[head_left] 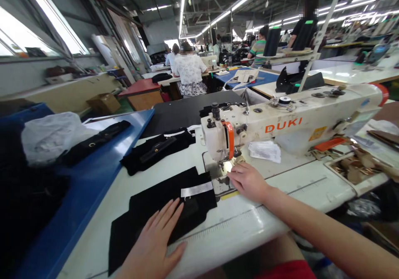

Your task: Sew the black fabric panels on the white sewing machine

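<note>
My left hand (158, 237) lies with its fingers spread on a black fabric piece (146, 204) at the lower left of the sewing machine. Near that piece's right end is a white strip (196, 189), with a small metal ring just below it. My right hand (247, 181) is beside the needle area of the white sewing machine (255, 123); its fingers are bent together near the metal needle plate, and whatever they may hold is too small to make out. A lamp lights the spot under the needle.
Another black fabric piece (158, 148) lies behind, on the white table. White labels (264, 151) rest under the machine arm. A tray (352, 167) of brown parts stands right. A blue surface (124, 146) with a plastic bag (50, 135) is left. People sit farther back.
</note>
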A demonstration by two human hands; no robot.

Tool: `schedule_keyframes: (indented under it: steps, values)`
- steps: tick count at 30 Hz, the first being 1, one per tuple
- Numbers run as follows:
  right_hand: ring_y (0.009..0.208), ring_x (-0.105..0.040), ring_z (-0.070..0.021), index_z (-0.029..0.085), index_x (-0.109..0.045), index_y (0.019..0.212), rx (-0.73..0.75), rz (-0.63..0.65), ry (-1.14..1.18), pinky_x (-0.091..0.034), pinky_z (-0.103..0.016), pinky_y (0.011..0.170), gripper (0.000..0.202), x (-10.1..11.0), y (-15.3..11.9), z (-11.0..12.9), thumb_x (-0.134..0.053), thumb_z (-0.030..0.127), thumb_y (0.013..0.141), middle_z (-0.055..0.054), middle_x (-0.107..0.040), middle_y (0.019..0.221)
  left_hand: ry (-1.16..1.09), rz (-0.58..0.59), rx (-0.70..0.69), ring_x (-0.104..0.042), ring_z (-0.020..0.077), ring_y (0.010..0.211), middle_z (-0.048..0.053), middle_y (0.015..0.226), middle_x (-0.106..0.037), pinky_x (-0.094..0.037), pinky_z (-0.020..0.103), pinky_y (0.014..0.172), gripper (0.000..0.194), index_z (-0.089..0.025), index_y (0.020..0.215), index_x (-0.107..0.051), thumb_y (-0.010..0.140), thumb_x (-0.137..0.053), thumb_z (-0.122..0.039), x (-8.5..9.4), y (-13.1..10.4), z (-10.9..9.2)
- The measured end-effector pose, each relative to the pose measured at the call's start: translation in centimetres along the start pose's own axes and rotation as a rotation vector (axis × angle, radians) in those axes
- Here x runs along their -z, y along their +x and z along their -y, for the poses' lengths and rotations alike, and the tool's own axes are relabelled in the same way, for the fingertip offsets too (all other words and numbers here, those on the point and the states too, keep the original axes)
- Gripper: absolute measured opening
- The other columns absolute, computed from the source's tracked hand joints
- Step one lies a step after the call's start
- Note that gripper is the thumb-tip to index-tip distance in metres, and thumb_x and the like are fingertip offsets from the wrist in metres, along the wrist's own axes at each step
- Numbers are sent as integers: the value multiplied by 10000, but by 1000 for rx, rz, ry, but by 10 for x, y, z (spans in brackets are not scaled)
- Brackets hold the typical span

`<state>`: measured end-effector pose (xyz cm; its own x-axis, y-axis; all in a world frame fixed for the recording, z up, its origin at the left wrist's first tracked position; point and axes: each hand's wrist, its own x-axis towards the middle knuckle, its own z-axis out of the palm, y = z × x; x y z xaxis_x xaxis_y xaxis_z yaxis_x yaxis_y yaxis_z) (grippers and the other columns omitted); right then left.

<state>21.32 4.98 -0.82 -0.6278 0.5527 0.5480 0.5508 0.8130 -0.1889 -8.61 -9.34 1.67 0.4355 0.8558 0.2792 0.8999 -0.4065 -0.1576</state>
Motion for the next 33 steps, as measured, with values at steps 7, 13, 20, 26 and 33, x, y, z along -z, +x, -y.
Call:
schedule_keyframes:
  steps: [7,13,20,26,33]
  values:
    - [794,-534,-196,176,-701,855,12,-12,15,-448,-317,747,191,-2,-1,1,-525,126,909,-64,-629,791,36,136,595,-707,255,920,110,1061,-729,-565,344,821,419,-131,1161,-647,830,-398,-192,36,14,83]
    - [800,-549,-207,178,-694,845,-14,1,46,-459,-327,741,216,-3,-2,0,-494,134,914,-73,-638,819,124,-86,697,-514,280,1253,137,1341,-567,-413,417,1029,451,-85,1318,-492,911,-309,-152,78,130,133]
    - [804,-585,-210,187,-693,871,-29,-7,46,-484,-333,741,256,-7,-9,-1,-447,156,937,-78,-653,845,86,146,638,-466,294,1314,165,1420,-508,-397,450,1047,563,-153,1355,-500,793,-529,-168,-25,145,122]
    - [801,-618,-207,196,-713,942,37,-42,32,-508,-321,713,311,-12,-13,-5,-406,229,975,-83,-675,871,175,88,608,-294,275,1426,134,1541,-342,-262,465,1144,545,-156,1411,-433,881,-483,-275,8,76,136]
    - [815,-640,-205,216,-713,939,56,-42,32,-524,-316,718,322,-14,-15,-9,-400,282,984,-74,-687,899,351,-21,790,-650,358,1015,207,1083,-686,-502,510,886,566,-14,1017,-648,835,-467,-517,160,-56,218]
